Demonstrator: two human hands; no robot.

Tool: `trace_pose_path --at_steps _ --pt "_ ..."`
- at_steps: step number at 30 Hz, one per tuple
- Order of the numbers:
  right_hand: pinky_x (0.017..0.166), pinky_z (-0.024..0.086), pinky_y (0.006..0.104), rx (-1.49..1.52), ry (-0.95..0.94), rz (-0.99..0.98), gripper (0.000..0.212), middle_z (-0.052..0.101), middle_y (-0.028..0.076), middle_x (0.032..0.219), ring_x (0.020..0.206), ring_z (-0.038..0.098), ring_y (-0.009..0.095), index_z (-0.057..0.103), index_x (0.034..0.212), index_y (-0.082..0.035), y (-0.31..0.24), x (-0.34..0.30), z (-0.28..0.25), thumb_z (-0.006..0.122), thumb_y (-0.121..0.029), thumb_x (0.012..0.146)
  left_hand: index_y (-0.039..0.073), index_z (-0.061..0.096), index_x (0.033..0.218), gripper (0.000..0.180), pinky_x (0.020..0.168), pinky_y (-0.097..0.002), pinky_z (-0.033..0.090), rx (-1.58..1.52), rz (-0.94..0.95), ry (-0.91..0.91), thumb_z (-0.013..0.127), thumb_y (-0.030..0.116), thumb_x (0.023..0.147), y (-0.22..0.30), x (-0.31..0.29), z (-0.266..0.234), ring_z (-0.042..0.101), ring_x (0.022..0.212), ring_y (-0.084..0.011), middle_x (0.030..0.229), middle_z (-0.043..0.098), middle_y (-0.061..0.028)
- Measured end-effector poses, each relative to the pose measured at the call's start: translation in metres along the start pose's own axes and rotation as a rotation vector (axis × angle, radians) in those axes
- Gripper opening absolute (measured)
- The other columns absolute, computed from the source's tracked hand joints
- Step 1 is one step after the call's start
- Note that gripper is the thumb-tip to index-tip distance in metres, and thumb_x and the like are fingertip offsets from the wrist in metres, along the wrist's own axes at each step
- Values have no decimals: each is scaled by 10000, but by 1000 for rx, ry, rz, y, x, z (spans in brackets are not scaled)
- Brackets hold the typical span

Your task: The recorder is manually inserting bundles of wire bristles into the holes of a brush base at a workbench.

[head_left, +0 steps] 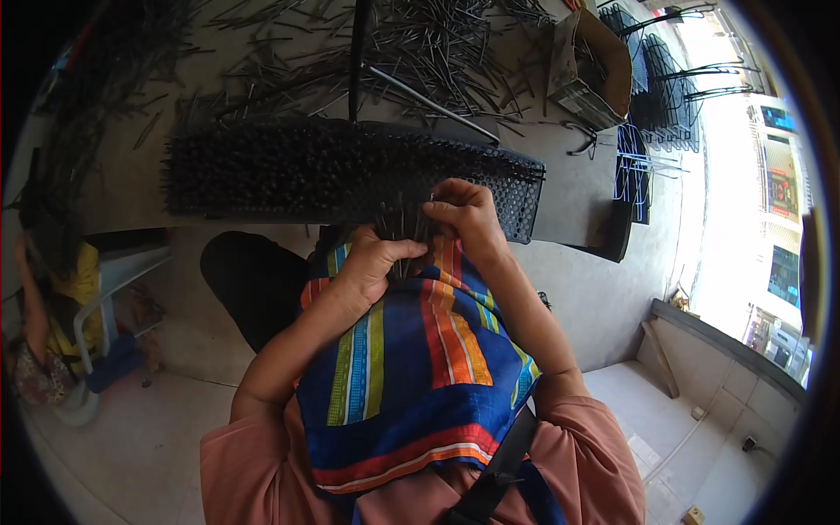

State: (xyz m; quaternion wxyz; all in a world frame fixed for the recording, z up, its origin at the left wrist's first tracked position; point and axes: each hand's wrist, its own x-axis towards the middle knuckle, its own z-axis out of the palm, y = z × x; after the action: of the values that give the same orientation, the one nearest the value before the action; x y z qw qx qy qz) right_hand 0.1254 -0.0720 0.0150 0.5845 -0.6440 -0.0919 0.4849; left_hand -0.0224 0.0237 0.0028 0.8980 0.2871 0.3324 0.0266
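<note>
My left hand (372,262) is closed around a bundle of thin dark metal rods (404,223), their ends sticking up past the thumb. Close by on the right, my right hand (472,214) has thumb and index finger pinched together at the near edge of a long black perforated rack (522,188). A thin rod seems to be between those fingertips, though it is small and dark. Many dark rods (271,171) stand upright in the rack's left and middle parts; bare holes show at its right end. A striped blue cloth (402,367) covers my lap beneath both hands.
Loose rods (437,44) lie heaped across the table behind the rack. A slanting metal bar (429,101) crosses there. An open cardboard box (591,74) stands at the far right, near black wire racks (665,87). Another person's arm (35,306) shows at left beside a chair (96,315).
</note>
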Motion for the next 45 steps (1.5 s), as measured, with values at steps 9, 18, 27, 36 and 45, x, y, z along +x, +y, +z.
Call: trace_pose_path --at_steps 9,18,27,36,45 --pt "435 347 201 82 56 -36 48 574 -8 631 487 485 54 644 834 -34 4 -1 -7 690 -21 831 31 673 966 218 535 -289 549 -19 27 122 696 -30 758 -2 3 5 684 665 -180 835 699 -83" --pt "539 411 191 -366 365 -822 59 628 13 792 614 539 58 661 847 25 -6 16 -10 676 68 810 -1 658 975 176 573 -313 566 11 -1 207 611 -34 808 2 4 9 684 705 -208 853 695 -120" --pt "536 441 209 -524 397 -856 105 632 49 780 603 572 79 674 848 29 -4 20 -6 702 84 763 -31 648 1004 219 612 -324 579 -14 -48 196 581 -64 798 3 4 5 685 722 -232 875 692 -151" --pt "558 472 236 -683 388 -846 105 646 74 782 625 615 121 686 849 21 -6 22 5 712 54 753 -38 644 1003 216 563 -344 574 -39 -63 183 599 -56 793 0 4 3 684 716 -250 866 687 -163" --pt "571 486 289 -861 389 -896 130 629 98 779 635 636 208 704 892 -10 -15 22 10 722 -15 763 -37 641 998 201 562 -343 560 -101 -50 164 614 -39 799 -4 8 0 680 713 -247 860 688 -155"
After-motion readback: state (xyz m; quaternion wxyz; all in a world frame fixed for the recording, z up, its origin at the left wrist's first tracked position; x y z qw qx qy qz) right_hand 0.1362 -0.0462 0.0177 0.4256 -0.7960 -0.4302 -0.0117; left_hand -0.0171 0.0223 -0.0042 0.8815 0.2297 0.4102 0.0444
